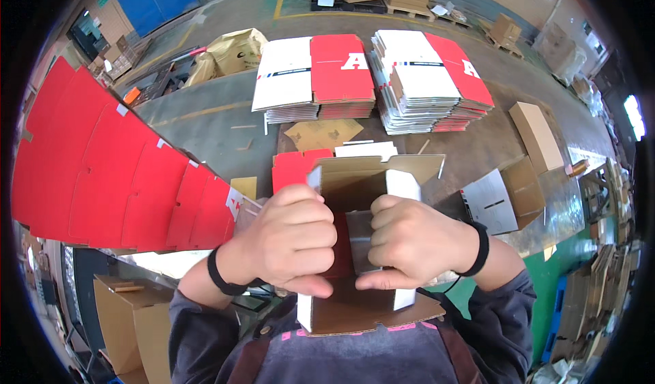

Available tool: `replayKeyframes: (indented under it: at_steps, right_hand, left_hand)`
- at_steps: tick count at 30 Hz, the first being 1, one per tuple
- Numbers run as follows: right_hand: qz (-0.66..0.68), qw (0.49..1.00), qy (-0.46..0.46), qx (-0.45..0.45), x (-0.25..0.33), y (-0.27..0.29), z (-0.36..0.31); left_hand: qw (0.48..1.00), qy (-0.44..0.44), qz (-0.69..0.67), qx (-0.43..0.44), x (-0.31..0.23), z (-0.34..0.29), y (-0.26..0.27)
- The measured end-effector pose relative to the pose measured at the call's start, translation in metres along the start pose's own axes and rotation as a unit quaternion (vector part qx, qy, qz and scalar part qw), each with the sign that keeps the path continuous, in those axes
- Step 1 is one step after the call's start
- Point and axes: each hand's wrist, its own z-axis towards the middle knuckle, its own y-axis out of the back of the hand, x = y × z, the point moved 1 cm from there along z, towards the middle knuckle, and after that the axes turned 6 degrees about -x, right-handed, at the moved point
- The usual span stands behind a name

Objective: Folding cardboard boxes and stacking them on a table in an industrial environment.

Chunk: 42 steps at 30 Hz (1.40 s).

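In front of my body is a partly folded cardboard box (pixel 372 316), brown inside with white outer faces, its far and near flaps spread out. My left hand (pixel 293 237) is closed over the left side of it, thumb pointing toward the near flap. On the opposite side my right hand (pixel 416 241) grips in the same way, knuckles up and thumb pointing inward. Between the hands the box's opening shows, with a red patch and a grey surface inside. The parts under my fingers are hidden.
Two stacks of flat red-and-white cartons (pixel 341 67) (pixel 423 77) stand at the far side. A fanned row of red carton sheets (pixel 116 172) leans at left. At right are an open white-and-brown box (pixel 522 193) and a long brown box (pixel 535 135). A brown carton (pixel 133 322) stands low left.
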Motion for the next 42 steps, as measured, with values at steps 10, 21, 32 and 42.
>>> replayKeyframes:
  at_steps: [10,21,32,42]
  right_hand:
    - [0.17,0.783,-0.252,-0.542,-0.007,-0.051,-0.078]
    - [-0.061,0.86,-0.179,-0.474,-0.029,-0.031,-0.108]
    - [0.047,0.992,0.013,-0.116,-0.023,-0.032,-0.033]
    - [-0.027,0.996,0.06,-0.065,-0.025,-0.027,-0.032]
  left_hand:
    - [0.992,0.082,-0.09,0.045,0.021,0.033,-0.058]
    - [0.998,0.032,-0.03,0.052,0.025,-0.021,-0.057]
    - [0.988,0.1,-0.039,0.113,0.02,-0.039,-0.059]
    - [0.993,0.083,-0.027,0.078,0.016,-0.027,-0.064]
